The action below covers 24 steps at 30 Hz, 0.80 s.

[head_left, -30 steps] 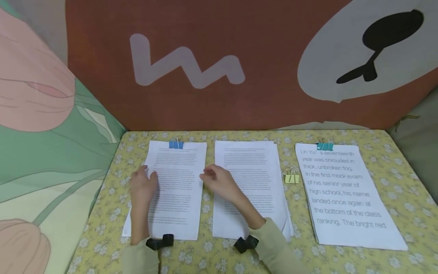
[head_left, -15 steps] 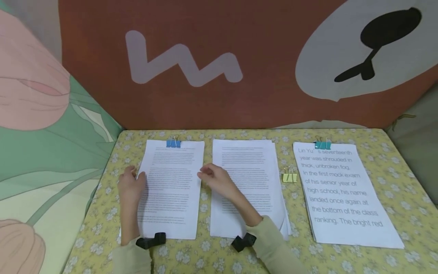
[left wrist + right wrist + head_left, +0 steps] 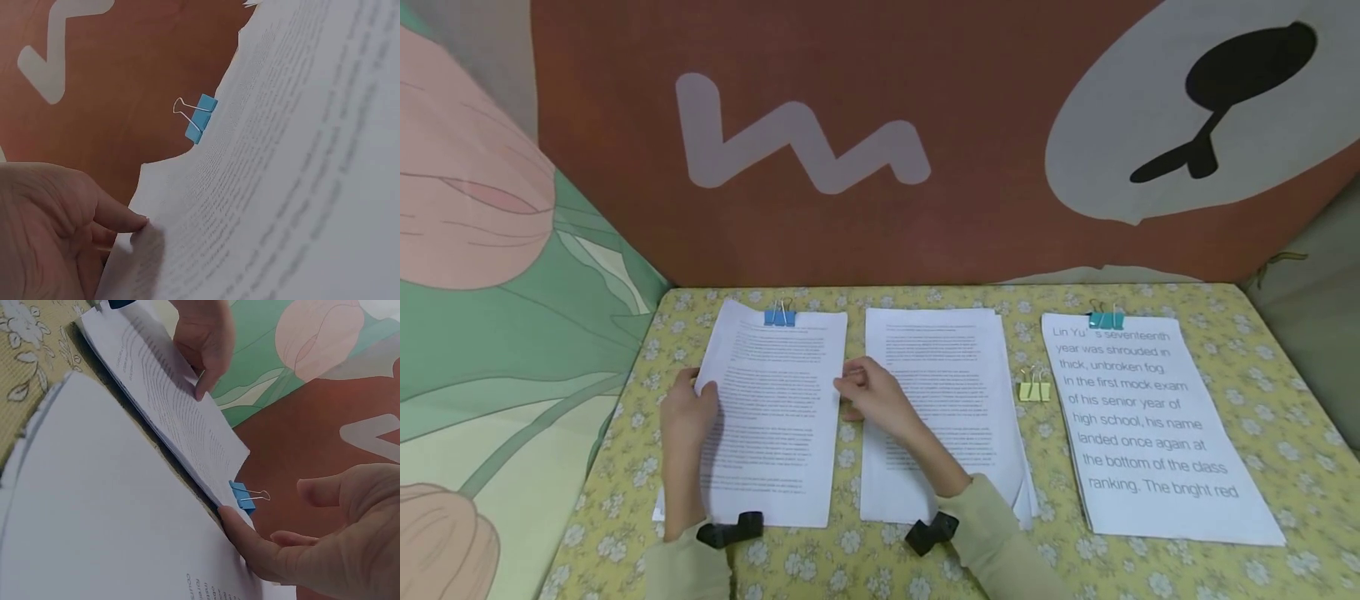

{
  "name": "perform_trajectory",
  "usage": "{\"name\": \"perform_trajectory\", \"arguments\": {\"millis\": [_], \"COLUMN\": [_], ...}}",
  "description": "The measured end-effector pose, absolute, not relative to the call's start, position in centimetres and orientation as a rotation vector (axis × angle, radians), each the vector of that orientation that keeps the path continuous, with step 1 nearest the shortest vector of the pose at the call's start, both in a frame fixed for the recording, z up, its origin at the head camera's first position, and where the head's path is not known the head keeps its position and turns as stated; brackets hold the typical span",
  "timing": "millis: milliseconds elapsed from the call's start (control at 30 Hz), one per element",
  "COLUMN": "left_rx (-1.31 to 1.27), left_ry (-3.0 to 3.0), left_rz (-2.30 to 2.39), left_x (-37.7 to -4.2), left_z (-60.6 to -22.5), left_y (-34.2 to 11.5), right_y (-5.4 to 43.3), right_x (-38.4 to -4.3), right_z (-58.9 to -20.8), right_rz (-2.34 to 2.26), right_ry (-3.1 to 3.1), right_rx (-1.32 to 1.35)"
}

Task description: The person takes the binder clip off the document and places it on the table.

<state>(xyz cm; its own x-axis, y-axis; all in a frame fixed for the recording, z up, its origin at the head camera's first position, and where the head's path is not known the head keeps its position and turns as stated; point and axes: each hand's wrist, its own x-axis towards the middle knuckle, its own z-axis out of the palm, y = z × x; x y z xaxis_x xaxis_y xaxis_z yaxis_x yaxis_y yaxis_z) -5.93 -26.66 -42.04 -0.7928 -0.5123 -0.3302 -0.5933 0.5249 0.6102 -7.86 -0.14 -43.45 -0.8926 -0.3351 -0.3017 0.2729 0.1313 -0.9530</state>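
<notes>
A stack of printed paper [image 3: 767, 417] lies at the left of the table, a blue binder clip [image 3: 779, 317] on its top edge. My left hand [image 3: 687, 417] pinches the stack's left edge, thumb on the printed face and fingers beneath; the paper bows upward there, as the left wrist view shows around the thumb [image 3: 128, 217]. At the stack's right edge is my right hand [image 3: 880, 400]. In the right wrist view its index finger [image 3: 240, 532] touches that edge near the clip, while the thumb [image 3: 322, 489] stands apart from the paper.
A second, unclipped printed stack [image 3: 936, 358] lies in the middle under my right forearm, its sheets slightly uneven. Beside it sits a yellow binder clip [image 3: 1034, 390]. A large-print stack [image 3: 1150, 433] with a teal clip [image 3: 1107, 320] lies at right. The flowered tablecloth [image 3: 850, 533] meets a brown wall panel [image 3: 985, 217].
My left hand has moved left to the stack's left edge and now lifts it, raising the upper left corner. My right hand stays by the right edge.
</notes>
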Motion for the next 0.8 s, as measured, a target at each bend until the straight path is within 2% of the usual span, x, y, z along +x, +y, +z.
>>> {"name": "perform_trajectory", "arguments": {"millis": [300,800], "left_rx": [-0.926,-0.877], "left_ry": [2.691,2.607], "left_rz": [1.203,1.519], "left_x": [-5.5,-5.0], "left_z": [-41.9,-39.2], "left_y": [-27.1,-26.9], "right_y": [-0.2,0.5], "right_x": [-8.0,-8.7], "right_z": [-43.7,-43.5], "right_rz": [-1.892,-1.913], "right_ry": [1.895,1.825], "right_rx": [-0.003,0.015]}}
